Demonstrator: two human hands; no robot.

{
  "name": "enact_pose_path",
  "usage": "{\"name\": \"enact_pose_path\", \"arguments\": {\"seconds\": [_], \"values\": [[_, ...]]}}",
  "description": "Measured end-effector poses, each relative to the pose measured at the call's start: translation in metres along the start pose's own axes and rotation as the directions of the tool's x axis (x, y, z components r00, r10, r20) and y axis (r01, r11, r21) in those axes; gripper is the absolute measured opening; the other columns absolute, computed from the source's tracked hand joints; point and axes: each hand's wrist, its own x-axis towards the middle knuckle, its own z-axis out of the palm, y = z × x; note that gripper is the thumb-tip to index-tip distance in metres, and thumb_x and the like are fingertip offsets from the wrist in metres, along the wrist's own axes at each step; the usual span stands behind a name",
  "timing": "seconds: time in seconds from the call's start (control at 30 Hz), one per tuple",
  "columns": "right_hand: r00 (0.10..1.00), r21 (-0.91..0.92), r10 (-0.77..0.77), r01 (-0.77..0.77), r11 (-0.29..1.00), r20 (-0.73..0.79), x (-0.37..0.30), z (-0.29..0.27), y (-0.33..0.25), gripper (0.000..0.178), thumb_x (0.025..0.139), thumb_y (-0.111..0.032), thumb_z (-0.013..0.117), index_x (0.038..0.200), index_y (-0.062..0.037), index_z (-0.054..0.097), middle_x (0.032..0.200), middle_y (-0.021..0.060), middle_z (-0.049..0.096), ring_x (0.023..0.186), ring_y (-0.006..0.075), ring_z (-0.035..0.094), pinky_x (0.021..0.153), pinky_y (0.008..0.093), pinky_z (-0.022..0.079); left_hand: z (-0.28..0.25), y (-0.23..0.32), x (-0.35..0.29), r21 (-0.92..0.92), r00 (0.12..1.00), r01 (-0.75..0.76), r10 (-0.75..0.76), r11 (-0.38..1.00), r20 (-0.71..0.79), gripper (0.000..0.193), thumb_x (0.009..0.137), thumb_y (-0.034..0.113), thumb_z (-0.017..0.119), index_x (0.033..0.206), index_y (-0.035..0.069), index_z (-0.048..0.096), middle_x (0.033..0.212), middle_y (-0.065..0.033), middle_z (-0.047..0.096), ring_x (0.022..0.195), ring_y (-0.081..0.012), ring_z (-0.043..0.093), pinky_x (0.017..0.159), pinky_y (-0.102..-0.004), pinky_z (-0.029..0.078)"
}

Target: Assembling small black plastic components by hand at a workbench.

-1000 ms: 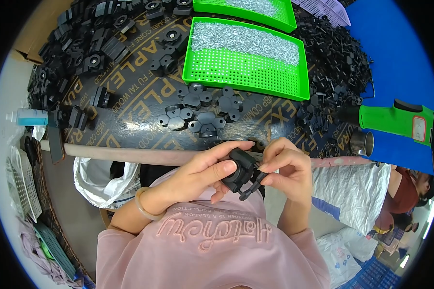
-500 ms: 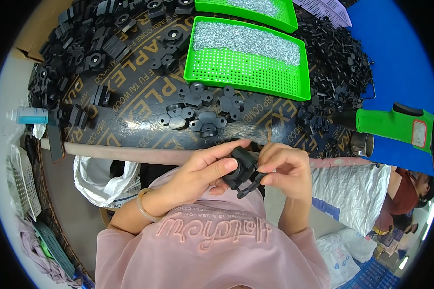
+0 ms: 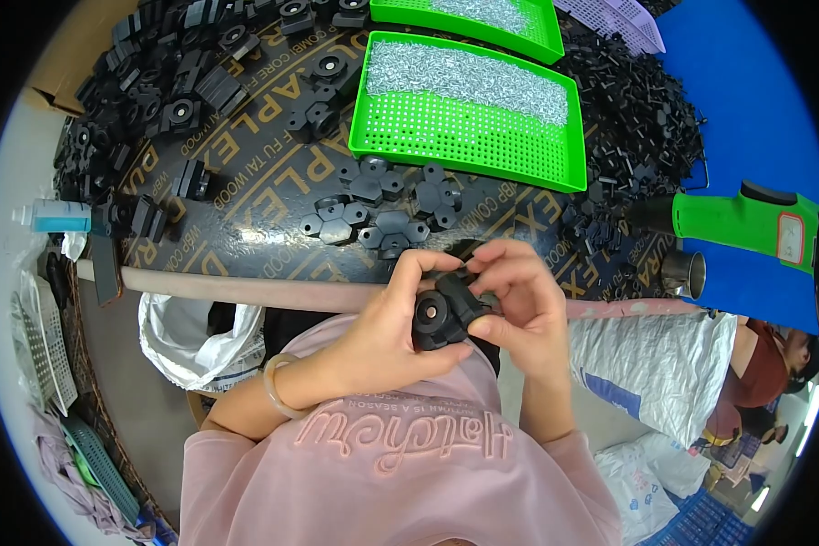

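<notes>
A black plastic part with a round, stepped disc and a small metal-coloured centre (image 3: 441, 318) is held between both hands, just off the table's front edge. My left hand (image 3: 387, 332) wraps its thumb and fingers around the disc side. At the opposite side my right hand (image 3: 526, 305) pinches it with thumb and bent fingers; what its fingertips press on is partly hidden. Just beyond my hands lie several black hexagonal pieces with drilled lugs (image 3: 393, 233).
A green perforated tray (image 3: 469, 150) of small silvery screws stands beyond, with a second green tray (image 3: 541, 36) behind. Black parts (image 3: 187, 73) heap at left, smaller black pieces (image 3: 632, 118) at right. A green-and-black tool (image 3: 728, 227) and metal cup (image 3: 682, 273) sit at right.
The black part has turned in my hands, so its round disc now faces up toward me. A thin projecting black piece is no longer visible. My right hand has shifted slightly left.
</notes>
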Motion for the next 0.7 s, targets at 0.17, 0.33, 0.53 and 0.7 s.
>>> {"name": "enact_pose_path", "arguments": {"seconds": [0.17, 0.33, 0.53, 0.7], "values": [[0.985, -0.262, 0.101, -0.062, 0.963, 0.140, -0.003, -0.009, -0.018, 0.060, 0.074, -0.016, 0.087, 0.127, 0.0003, 0.064, 0.133, 0.0157, 0.059, 0.122, 0.0252, 0.058, 0.098, 0.0336, 0.053, -0.002, -0.003, -0.004, 0.043, 0.998, 0.020, -0.022, 0.999, 0.056, 0.070, 0.077, 0.001, 0.077, 0.132, 0.001, 0.033, 0.115, -0.0195, 0.062, 0.107, -0.0272, 0.066, 0.089, -0.0356, 0.052], [0.985, -0.495, 0.062, 0.028, 0.868, 0.164, -0.005, -0.005, -0.035, 0.058, 0.071, -0.018, 0.088, 0.123, -0.0025, 0.068, 0.127, 0.0135, 0.061, 0.116, 0.0253, 0.061, 0.089, 0.0323, 0.056, -0.002, -0.004, -0.004, 0.184, 0.989, -0.140, 0.128, 0.973, 0.078, 0.074, 0.076, -0.005, 0.072, 0.137, -0.001, 0.032, 0.123, -0.0294, 0.060, 0.109, -0.0433, 0.065, 0.086, -0.0432, 0.055], [0.986, -0.609, 0.049, 0.060, 0.791, 0.161, -0.009, 0.001, -0.042, 0.043, 0.070, -0.005, 0.086, 0.111, -0.0050, 0.071, 0.098, 0.0070, 0.071, 0.076, 0.0142, 0.068, 0.060, 0.0251, 0.054, -0.009, 0.003, -0.003, 0.240, 0.969, -0.247, 0.237, 0.939, 0.070, 0.093, 0.074, -0.003, 0.077, 0.152, 0.001, 0.027, 0.124, -0.0259, 0.059, 0.103, -0.0449, 0.065, 0.083, -0.0449, 0.056], [0.972, -0.671, -0.196, 0.061, 0.739, -0.128, -0.013, -0.012, -0.033, 0.040, 0.069, 0.007, 0.083, 0.105, 0.0029, 0.066, 0.105, 0.0132, 0.069, 0.074, 0.0171, 0.070, 0.063, 0.0249, 0.057, -0.034, 0.017, -0.003, 0.717, 0.837, -0.442, 0.534, 0.538, 0.116, 0.075, 0.070, 0.017, 0.084, 0.138, 0.005, 0.056, 0.122, -0.0195, 0.059, 0.083, -0.0270, 0.066, 0.065, -0.0333, 0.055]]}}
